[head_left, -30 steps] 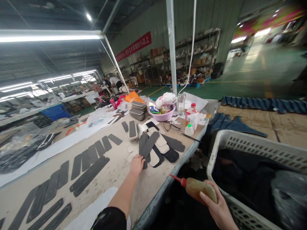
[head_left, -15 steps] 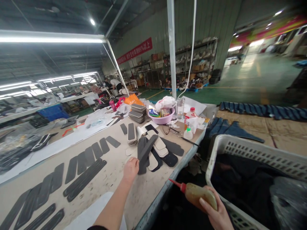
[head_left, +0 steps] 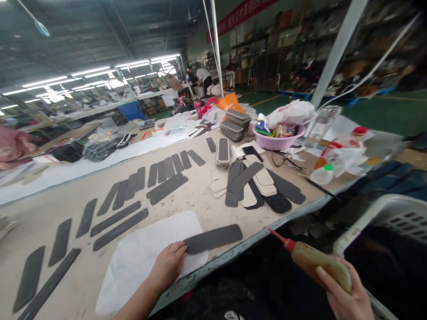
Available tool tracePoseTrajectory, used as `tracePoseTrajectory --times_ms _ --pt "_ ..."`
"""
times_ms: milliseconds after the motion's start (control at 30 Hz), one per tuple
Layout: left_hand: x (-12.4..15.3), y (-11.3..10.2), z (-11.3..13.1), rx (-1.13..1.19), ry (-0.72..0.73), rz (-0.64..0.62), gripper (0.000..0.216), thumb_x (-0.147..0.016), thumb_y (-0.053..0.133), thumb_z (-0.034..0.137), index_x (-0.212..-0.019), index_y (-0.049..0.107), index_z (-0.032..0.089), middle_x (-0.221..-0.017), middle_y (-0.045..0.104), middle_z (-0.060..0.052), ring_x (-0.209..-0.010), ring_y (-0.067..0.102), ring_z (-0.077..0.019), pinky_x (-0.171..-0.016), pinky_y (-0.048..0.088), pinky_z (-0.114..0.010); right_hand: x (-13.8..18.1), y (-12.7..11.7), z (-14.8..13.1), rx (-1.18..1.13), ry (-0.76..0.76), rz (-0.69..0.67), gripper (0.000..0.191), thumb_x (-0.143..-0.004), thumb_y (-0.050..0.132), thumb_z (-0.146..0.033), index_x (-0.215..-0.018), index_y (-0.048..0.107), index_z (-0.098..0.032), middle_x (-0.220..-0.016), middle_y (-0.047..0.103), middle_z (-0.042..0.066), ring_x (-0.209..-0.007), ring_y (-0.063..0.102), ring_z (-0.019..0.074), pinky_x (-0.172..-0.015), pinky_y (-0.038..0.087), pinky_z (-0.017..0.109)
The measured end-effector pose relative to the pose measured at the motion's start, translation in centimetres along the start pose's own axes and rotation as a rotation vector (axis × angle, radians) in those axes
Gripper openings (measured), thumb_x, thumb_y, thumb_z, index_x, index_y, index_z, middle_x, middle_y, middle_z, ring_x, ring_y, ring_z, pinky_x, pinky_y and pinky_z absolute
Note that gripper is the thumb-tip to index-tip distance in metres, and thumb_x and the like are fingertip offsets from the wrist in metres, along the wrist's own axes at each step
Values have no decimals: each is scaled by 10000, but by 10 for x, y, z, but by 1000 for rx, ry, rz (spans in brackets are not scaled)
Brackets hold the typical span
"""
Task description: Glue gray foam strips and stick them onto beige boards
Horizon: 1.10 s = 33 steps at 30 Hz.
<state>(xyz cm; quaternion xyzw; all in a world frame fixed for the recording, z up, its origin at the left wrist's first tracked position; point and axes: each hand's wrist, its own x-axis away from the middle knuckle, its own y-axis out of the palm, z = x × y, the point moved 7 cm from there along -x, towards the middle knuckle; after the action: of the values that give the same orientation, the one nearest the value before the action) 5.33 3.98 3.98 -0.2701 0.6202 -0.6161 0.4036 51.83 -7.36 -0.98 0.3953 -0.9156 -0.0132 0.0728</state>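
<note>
R hand (head_left: 348,291) w/ squeeze bottle (head_left: 320,264), L hand (head_left: 170,264) w/ grey strip (head_left: 216,237).
R hand is wrapped round the bottle, red nozzle (head_left: 280,238) pointing up-left nr the table edge (head_left: 233,260); L thumb & fingers are clamped on the strip's left end, strip partly over a white sheet (head_left: 140,255) (can't tell if flat or lifted). Beyond: dark strips (head_left: 88,218) in loose rows at left, a heap of grey, black & cream pieces (head_left: 267,180) at right, then a lilac basin (head_left: 276,142). Far back, ppl (head_left: 203,78) by other tables (head_left: 155,94).
</note>
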Motion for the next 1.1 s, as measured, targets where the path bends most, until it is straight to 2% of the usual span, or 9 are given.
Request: tracePoseTrajectory --times_ms 133,267,433,567,667,767,867,1100 --pt "10 3 5 80 -25 102 277 -870 443 163 -1045 657 160 -1020 641 -107 -899 604 -194 -836 537 -329 17 41 -16 109 -65 -117 511 -644 773 -410 -1053 537 -215 -943 575 22 -798 558 194 -669 494 249" --pt "8 6 3 152 -70 177 218 -894 462 205 -922 673 155 -866 620 -85 -785 600 -167 -737 551 -294 47 108 -35 256 -173 -351 430 -696 745 -398 -1030 542 -219 -944 586 24 -770 573 179 -661 494 242" --pt "9 13 -4 224 -149 189 168 -898 492 227 -904 644 156 -836 609 -69 -773 590 -169 -733 545 -311 80 189 -49 284 -407 -610 286 -804 661 -323 -1035 518 -235 -888 567 21 -746 564 170 -650 494 268" --pt "20 6 -5 322 -132 227 173 -897 475 167 -982 626 161 -929 610 -85 -861 586 -165 -790 532 -295 103 233 -48 288 -599 -805 216 -842 610 -234 -1029 502 -237 -921 545 42 -837 546 199 -726 485 327" --pt "28 1 -3 332 -40 235 247 -889 466 119 -1086 610 157 -1020 609 -104 -917 571 -171 -804 523 -300 116 252 -45 306 -664 -896 196 -862 569 -181 -1034 492 -232 -910 521 45 -846 525 205 -742 472 348" --pt "30 2 -5 302 12 233 257 -890 469 113 -1095 618 155 -1029 629 -104 -881 563 -174 -775 521 -323 127 265 -42 345 -678 -974 146 -876 536 -148 -992 492 -226 -891 497 44 -844 500 206 -738 454 348" --pt "28 5 -7 317 7 237 248 -901 451 117 -1069 631 148 -997 640 -103 -855 559 -170 -756 522 -322 136 274 -39 382 -684 -1030 121 -882 495 -117 -944 500 -221 -872 482 42 -833 480 208 -730 437 352" --pt "25 4 -6 336 -10 237 250 -906 443 129 -1061 637 159 -971 635 -98 -834 562 -164 -738 530 -312 143 281 -30 459 -700 -1062 234 -817 457 -15 -937 494 -213 -866 454 43 -837 449 217 -733 420 368"
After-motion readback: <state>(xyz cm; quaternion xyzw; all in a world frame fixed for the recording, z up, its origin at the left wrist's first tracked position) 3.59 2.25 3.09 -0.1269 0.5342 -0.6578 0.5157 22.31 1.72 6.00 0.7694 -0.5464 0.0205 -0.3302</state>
